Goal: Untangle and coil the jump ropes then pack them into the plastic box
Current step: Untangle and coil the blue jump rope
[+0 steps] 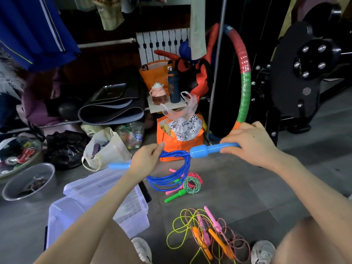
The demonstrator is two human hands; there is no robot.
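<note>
A grey tiled floor (266, 187) is seen in dim light. A white radiator (162, 41) is set at the back. Left of the radiator, clothes (34, 31) are hung above a metal rail (106, 43); right of it, a black exercise machine (304, 73) is stood; below it, a small shelf (167, 107) is placed.

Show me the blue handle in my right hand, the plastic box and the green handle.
blue handle (202, 151): head view, its thick end.
plastic box (133, 216): head view, its right wall.
green handle (174, 196): head view, its middle.
</note>
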